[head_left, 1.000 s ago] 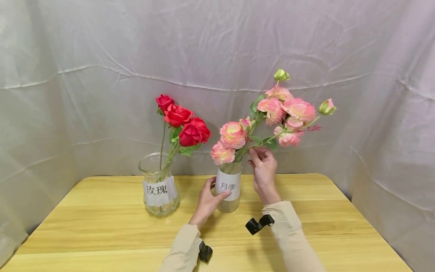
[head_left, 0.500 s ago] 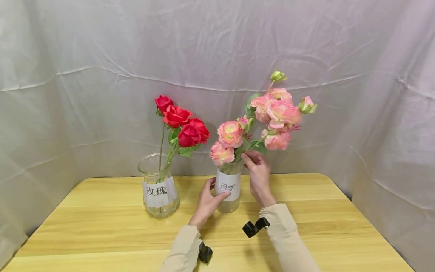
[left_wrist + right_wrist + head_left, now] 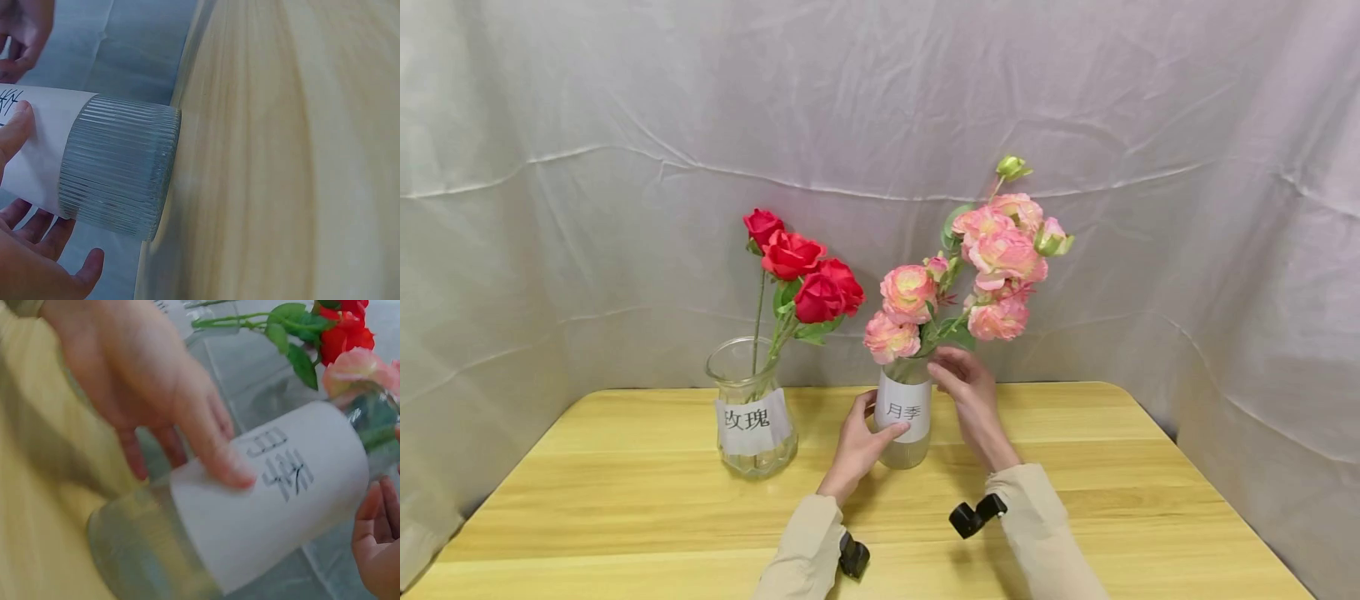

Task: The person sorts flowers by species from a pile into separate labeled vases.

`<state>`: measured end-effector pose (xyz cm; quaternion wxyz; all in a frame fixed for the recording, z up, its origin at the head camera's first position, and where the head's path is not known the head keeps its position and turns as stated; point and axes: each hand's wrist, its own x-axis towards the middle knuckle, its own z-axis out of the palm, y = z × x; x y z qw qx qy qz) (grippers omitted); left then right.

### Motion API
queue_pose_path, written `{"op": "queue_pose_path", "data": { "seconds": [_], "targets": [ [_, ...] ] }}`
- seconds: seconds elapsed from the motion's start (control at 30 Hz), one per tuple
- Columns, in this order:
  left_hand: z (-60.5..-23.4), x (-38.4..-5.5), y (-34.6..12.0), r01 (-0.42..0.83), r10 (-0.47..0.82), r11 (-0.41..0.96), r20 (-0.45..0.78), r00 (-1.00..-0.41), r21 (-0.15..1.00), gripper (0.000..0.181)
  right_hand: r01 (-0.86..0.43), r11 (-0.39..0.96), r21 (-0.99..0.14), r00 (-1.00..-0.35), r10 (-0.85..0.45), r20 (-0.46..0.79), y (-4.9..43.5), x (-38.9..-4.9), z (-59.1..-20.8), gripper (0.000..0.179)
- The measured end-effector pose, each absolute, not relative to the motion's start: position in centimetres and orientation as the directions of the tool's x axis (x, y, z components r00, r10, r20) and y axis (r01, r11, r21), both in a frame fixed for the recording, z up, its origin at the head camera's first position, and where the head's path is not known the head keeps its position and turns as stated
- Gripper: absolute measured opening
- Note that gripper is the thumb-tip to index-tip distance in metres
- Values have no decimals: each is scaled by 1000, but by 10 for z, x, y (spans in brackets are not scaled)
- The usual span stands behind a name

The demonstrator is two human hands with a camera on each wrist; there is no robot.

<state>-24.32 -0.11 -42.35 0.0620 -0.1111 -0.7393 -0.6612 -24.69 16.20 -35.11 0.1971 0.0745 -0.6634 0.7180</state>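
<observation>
A ribbed glass vase (image 3: 904, 454) with a white label stands upright on the table. My left hand (image 3: 859, 446) holds it, thumb across the label and fingers round the far side, as the left wrist view also shows on the ribbed glass (image 3: 119, 162). Artificial pink flowers (image 3: 1003, 254) lean to the right from its mouth, and two lower pink blooms (image 3: 908, 293) hang at the left. Beside the vase's neck is my right hand (image 3: 973, 396), fingers loosely bent with no stem visible between them. Whether its fingertips touch the glass I cannot tell.
To the left stands a wider glass vase (image 3: 756, 462) with a white label and several red roses (image 3: 820, 287). Both vases are on a wooden table (image 3: 625, 500), with a grey curtain (image 3: 850, 100) behind and at the sides.
The right hand has moved left and down, bringing the tall pink flowers closer to the vase, and has let go of their stem. The left hand keeps its hold on the vase.
</observation>
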Motion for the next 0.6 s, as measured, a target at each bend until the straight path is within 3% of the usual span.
{"op": "queue_pose_path", "data": {
  "seconds": [0.37, 0.6],
  "targets": [
    [-422, -241, 0, 235, 85, 127, 226, -971, 964, 73, -252, 196, -948, -959, 80, 271, 194, -233, -378, 33],
    [-415, -226, -6, 280, 84, 242, 267, -960, 929, 80, -225, 354, -908, -965, 48, 258, 221, -218, -385, 30]
  ]
}}
